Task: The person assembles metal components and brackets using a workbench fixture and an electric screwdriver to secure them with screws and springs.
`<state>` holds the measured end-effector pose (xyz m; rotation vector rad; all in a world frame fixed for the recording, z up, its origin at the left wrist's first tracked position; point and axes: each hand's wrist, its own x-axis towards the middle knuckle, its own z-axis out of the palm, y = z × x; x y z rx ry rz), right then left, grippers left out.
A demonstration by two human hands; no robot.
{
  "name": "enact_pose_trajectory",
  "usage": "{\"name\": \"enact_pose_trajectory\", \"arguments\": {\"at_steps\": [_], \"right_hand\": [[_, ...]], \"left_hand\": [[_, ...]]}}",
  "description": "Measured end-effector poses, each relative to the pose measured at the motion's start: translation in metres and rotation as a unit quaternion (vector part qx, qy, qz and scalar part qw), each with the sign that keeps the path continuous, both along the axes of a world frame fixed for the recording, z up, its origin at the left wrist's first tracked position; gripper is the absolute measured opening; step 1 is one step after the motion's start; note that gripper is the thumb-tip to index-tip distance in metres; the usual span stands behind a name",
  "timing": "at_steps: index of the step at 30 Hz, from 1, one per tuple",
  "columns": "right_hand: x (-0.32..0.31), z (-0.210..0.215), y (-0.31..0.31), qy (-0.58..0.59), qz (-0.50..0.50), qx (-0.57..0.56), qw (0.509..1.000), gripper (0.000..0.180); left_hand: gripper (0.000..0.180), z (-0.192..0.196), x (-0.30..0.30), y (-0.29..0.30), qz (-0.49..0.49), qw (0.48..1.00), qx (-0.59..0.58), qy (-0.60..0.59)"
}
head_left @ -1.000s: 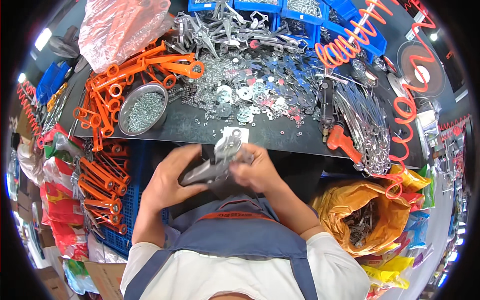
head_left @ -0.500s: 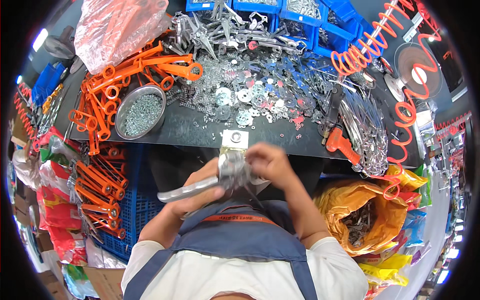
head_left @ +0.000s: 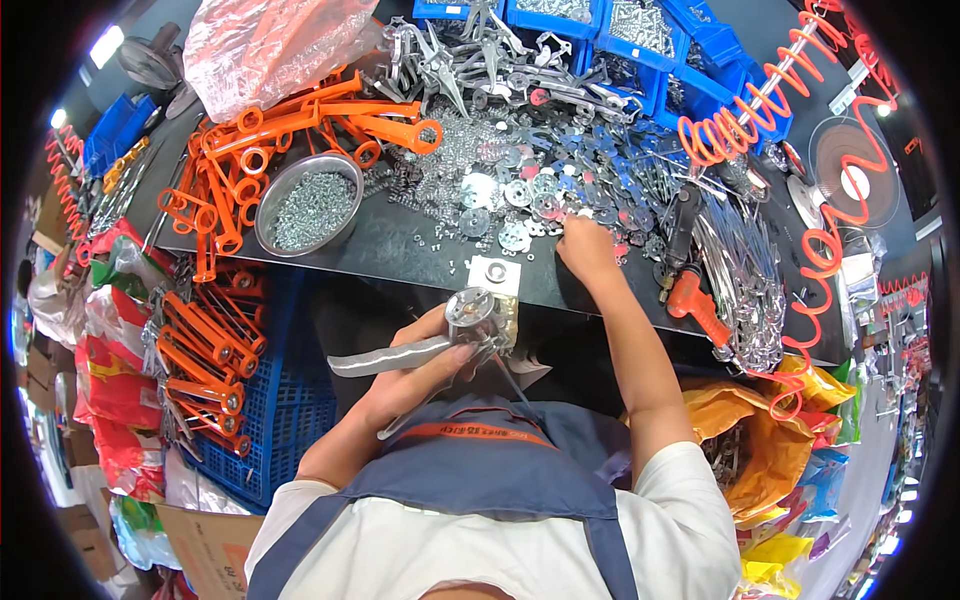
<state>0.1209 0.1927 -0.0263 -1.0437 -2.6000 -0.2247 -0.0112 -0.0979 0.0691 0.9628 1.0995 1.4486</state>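
Observation:
My left hand point(head_left: 420, 365) is wrapped around a silver metal lever-handle assembly point(head_left: 388, 358). A round metal disc with small holes point(head_left: 471, 308) sits at its top, and its long lever points left. Just beyond it, a small metal fixture block point(head_left: 495, 272) stands at the table's front edge. My right hand point(head_left: 589, 246) reaches over the table to the near edge of a pile of flat washers and discs point(head_left: 545, 185). Its fingers are curled downward and together; whatever they pinch is hidden.
Orange metal frames point(head_left: 222, 195) and a steel bowl of small parts point(head_left: 312, 205) lie left. Silver handles point(head_left: 480, 65) and blue bins point(head_left: 640, 30) stand behind. An orange-red power tool point(head_left: 697, 305), metal rods point(head_left: 745, 270) and a coiled red hose point(head_left: 815, 240) are at right.
My right hand has left the lever-handle assembly and moved forward and right to the washer pile. My left hand still holds the assembly. The whole view has shifted slightly.

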Motion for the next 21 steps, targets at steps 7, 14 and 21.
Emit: {"name": "enact_pose_trajectory", "arguments": {"at_steps": [7,14,21], "right_hand": [[0.058,0.087,-0.080,0.353,0.093,-0.551,0.750,0.014],[0.051,0.091,-0.117,0.412,0.380,-0.259,0.787,0.018],[0.044,0.080,-0.094,0.337,0.448,-0.238,0.793,0.028]], "left_hand": [[0.037,-0.007,0.008,0.019,-0.004,1.000,0.015,0.001],[0.027,-0.004,0.017,0.040,-0.035,0.999,0.034,-0.021],[0.022,-0.007,0.024,0.037,-0.004,0.998,0.056,-0.022]]}}
